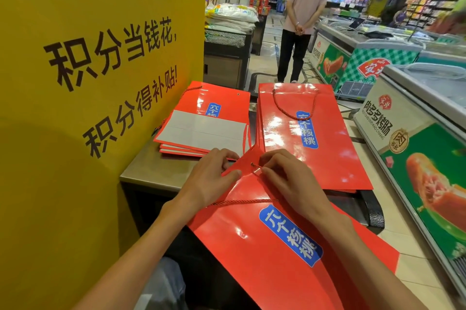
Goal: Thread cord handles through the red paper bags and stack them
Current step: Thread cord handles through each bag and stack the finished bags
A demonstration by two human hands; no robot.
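Note:
A flat red paper bag [264, 254] with a blue label lies tilted across my lap and the counter edge. My left hand [214, 178] grips the bag's top corner, thumb on the front. My right hand [280, 176] pinches the tip of a red cord [242, 201] just beside the metal eyelet [252, 164] near that corner. The cord trails back under both wrists. On the counter, a stack of bags with a cord handle [302, 138] lies to the right, and a lower stack [204, 123], partly showing a white panel, lies to the left.
A steel counter [156, 171] holds the stacks. A yellow sign wall [88, 82] stands close on the left. Chest freezers [416, 148] line the right side. A person [300, 17] stands in the aisle beyond, back turned.

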